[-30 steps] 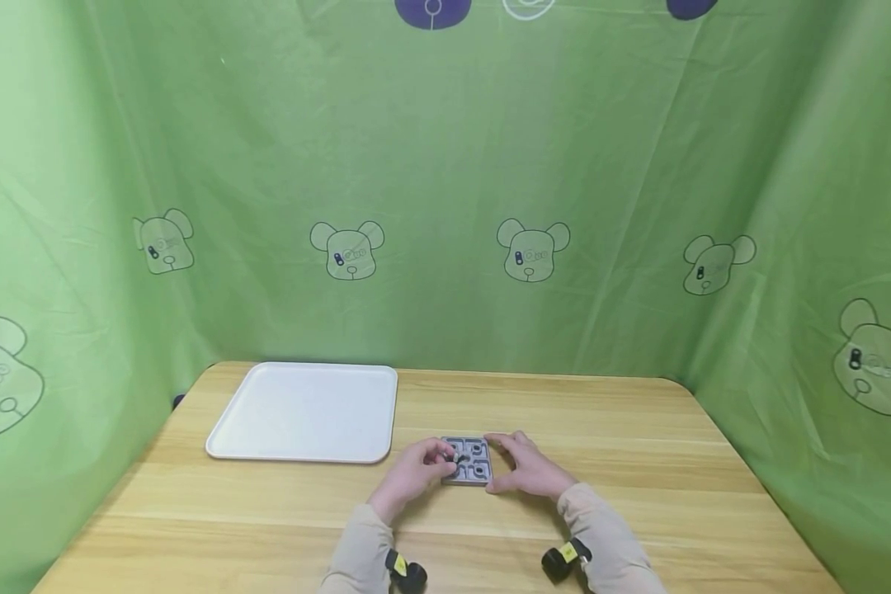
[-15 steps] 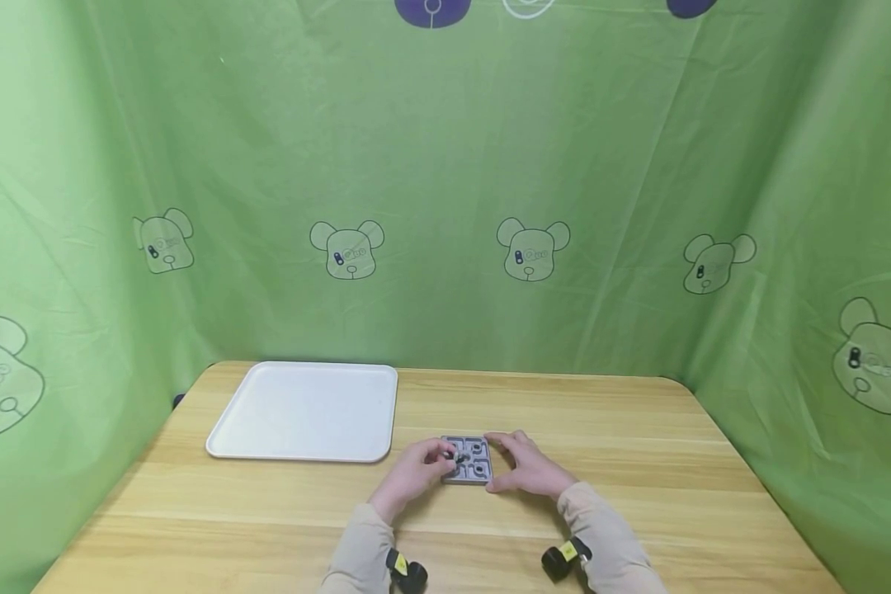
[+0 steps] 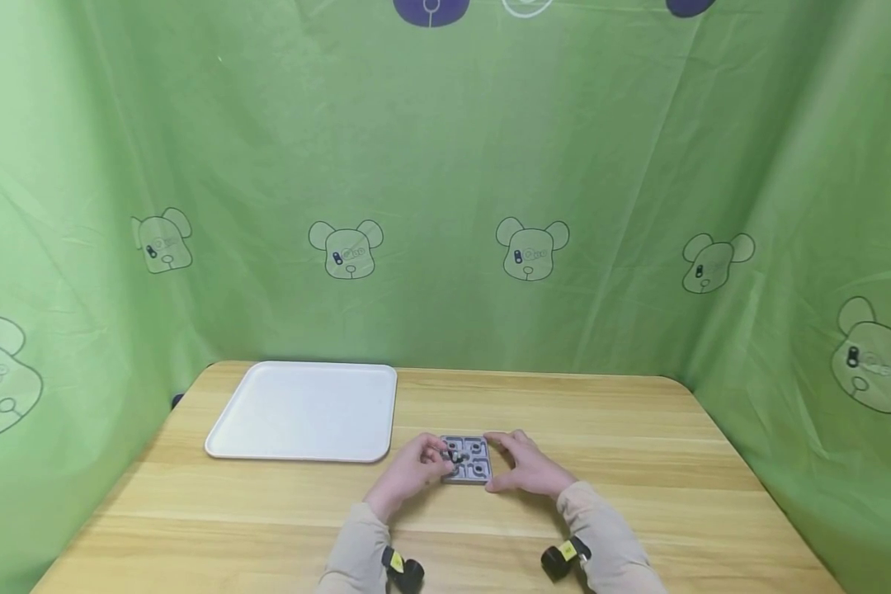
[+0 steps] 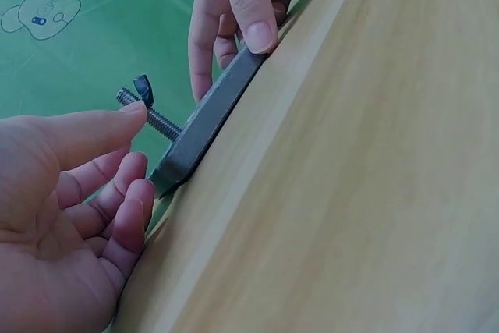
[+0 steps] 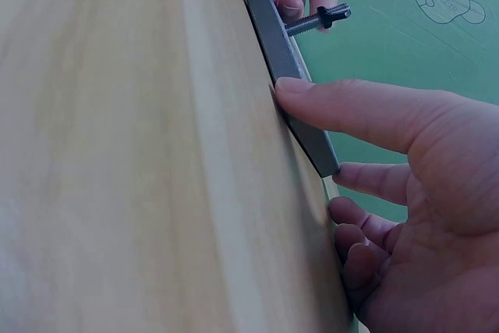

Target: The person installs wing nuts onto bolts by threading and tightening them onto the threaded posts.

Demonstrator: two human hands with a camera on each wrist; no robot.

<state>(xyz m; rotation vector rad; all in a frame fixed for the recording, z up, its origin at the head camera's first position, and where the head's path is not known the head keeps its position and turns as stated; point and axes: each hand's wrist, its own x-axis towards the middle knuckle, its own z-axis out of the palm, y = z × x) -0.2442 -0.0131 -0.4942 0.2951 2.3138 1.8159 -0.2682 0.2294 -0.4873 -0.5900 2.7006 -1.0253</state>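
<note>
A grey square metal plate (image 3: 478, 459) with grooves and round holes lies flat on the table. From its middle rises a threaded bolt (image 4: 164, 124), and a dark wing nut (image 4: 143, 90) sits near its top end. My left hand (image 3: 410, 474) is at the plate's left side, thumb tip right at the wing nut in the left wrist view. In the head view its index finger and thumb stand apart, the other fingers loosely bent. My right hand (image 3: 530, 470) holds the plate's right side, with thumb and index finger at its near and far corners.
A white rectangular tray (image 3: 304, 412) lies at the back left of the wooden table (image 3: 601, 429). Green curtains (image 3: 445, 148) printed with bear heads hang behind and along both sides. Each forearm carries a wrist camera on a black strap.
The fingers of my left hand have drawn back slightly to the left and spread a little, so the wing nut shows more. The right hand and the plate stay where they were.
</note>
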